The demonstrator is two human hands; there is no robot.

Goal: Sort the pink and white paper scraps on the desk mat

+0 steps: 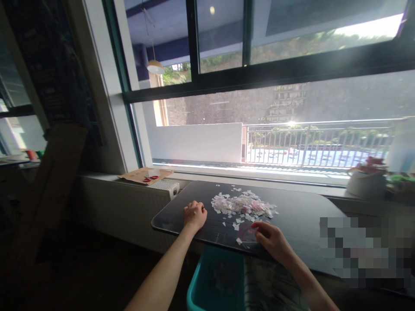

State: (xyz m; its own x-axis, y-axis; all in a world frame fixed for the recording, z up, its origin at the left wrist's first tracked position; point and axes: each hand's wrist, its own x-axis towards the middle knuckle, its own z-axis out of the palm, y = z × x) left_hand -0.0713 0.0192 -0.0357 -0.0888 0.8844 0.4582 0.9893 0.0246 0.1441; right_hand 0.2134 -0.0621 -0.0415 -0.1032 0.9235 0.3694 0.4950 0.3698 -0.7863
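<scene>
A loose heap of torn white paper scraps, a few tinged pink, lies on the dark table. At the left of the heap, my left hand rests on the tabletop with its fingers curled in; whatever they may hold is hidden. Near the front edge, my right hand is closed at the fingertips on a thin see-through sheet with reddish marks. Several stray scraps lie around this sheet. Below the table edge stands a teal bin with paper bits dimly visible inside.
Red-handled scissors lie on brown cardboard atop a white radiator at the left. Behind the table runs a window sill, with a potted plant at its right. Cardboard leans at far left.
</scene>
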